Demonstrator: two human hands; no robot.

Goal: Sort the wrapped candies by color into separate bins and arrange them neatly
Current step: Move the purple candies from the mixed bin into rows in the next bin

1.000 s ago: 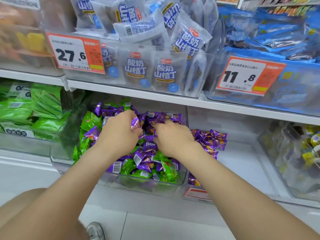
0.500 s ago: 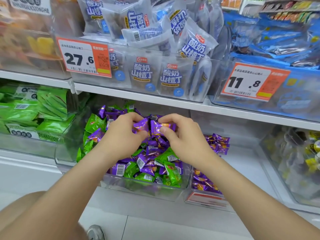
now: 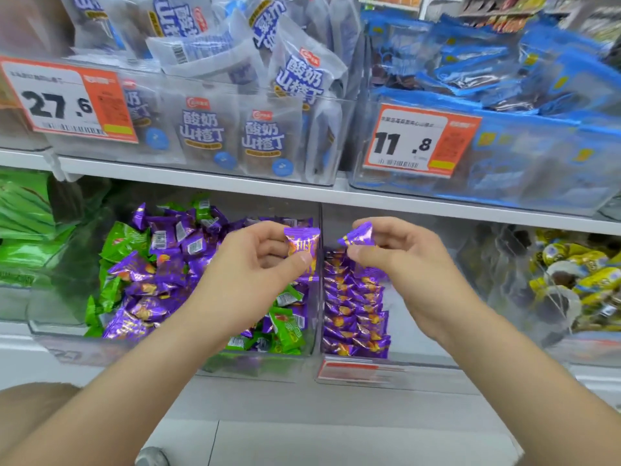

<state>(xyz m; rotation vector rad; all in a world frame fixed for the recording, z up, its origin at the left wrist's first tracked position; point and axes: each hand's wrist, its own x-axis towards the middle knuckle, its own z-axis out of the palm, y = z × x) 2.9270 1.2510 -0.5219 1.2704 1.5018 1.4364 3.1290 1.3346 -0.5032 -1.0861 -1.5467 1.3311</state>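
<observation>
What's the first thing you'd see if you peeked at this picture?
The two hands in the middle: the left hand pinches one purple candy and the right hand pinches a second purple candy. Under the left hand sits a jumbled bin of purple and green candies, and orange price tags hang on the bins above.

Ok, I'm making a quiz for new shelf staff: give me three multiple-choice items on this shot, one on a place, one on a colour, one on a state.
1. Where do the rowed purple candies lie? A) right bin B) upper shelf C) floor
2. The left hand holds a wrapped candy of which colour? A) green B) purple C) yellow
3. The right hand is: A) flat open B) pinching a second candy C) resting on the shelf
Key: A, rows fill that bin; B, its wrapper is purple; B, it grips a purple wrapper.
</observation>
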